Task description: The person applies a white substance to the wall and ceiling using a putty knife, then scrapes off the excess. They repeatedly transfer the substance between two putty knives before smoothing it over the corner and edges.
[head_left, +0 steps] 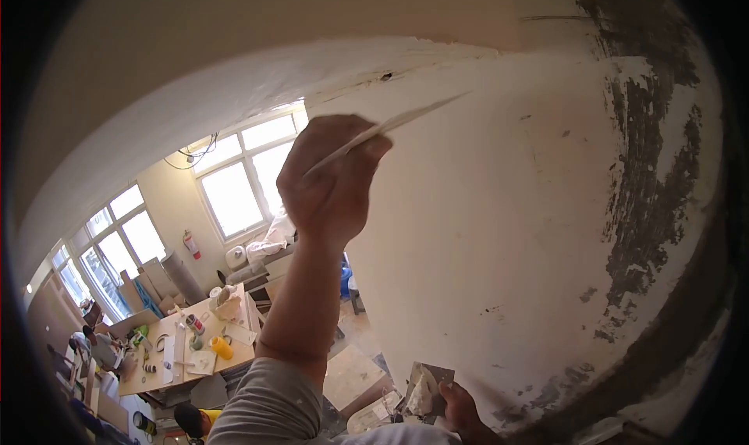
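Note:
My left hand [331,176] is raised in front of the upper wall, its fingers closed on a putty knife [417,115]. The blade shows nearly edge-on as a thin pale strip, its tip pointing up and right toward the seam below the ceiling. Low in the view, my right hand [462,407] grips a flat metal plate [438,373] by its right side. A lump of white putty [421,396] sits on that plate. The white wall [468,234] fills the space behind both hands, with dark rough patches [644,187] at its right.
A wooden table [242,308] at lower left carries a yellow bottle [221,347], cans and tools. Several people are down there, one with a dark-haired head [188,420] near the bottom edge. Windows [234,199] and a fire extinguisher [191,244] line the far wall. The ceiling [312,23] curves overhead.

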A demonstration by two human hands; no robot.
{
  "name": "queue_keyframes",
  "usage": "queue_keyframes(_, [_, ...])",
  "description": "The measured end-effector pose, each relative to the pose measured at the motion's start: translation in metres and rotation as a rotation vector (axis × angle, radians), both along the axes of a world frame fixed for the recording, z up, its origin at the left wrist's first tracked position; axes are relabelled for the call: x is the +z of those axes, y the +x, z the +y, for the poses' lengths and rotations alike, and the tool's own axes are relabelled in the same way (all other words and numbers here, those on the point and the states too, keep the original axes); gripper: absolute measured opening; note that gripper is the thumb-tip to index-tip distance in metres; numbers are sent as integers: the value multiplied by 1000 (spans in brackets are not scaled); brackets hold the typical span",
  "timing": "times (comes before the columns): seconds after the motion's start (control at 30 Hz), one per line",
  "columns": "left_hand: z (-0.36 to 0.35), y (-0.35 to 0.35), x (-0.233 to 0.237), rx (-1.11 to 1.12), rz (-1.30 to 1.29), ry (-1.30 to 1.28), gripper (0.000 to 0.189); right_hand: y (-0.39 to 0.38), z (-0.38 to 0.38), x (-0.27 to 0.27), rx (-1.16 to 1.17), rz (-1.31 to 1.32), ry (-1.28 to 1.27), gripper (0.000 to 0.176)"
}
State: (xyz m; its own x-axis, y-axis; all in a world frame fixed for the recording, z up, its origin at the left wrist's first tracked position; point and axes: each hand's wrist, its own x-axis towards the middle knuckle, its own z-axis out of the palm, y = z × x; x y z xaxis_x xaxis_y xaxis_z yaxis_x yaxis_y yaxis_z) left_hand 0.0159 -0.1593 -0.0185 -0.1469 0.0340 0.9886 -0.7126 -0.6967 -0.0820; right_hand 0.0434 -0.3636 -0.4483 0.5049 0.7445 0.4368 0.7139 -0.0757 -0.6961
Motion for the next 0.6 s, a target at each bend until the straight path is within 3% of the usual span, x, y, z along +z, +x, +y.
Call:
queue_keyframes(0.03, [-3, 6, 7, -58, 0, 18, 7, -2, -2, 7, -5, -21, -15, 32])
queue_keyframes(0.23, [-13, -6, 26, 153, -53, -375, 20, 0, 4, -1, -32, -75, -26, 35])
queue_keyframes(0.27, [3, -8, 22, 207, -88, -432, 30, 0, 4, 4, -23, -68, -8, 35])
queue_keyframes(0.3, [13, -16, 17, 281, -40, -523, 24, 0, 5, 1, -31, -35, 6, 36])
queue_keyframes(0.37, [40, -29, 3, 584, -126, -276, 14, 1, 10, -10, -48, 30, 32, 38])
queue_keyframes(0.47, [34, -51, -29, 578, -8, -172, 6, -5, 11, 24, 29, 138, 101, 37])
queue_keyframes(0.57, [36, -82, -63, 582, 301, -9, 4, -1, 12, 23, -36, -95, -67, 35])
queue_keyframes(0.6, [36, -87, -79, 457, 391, -96, 4, -2, 14, 25, -73, -125, -72, 34])
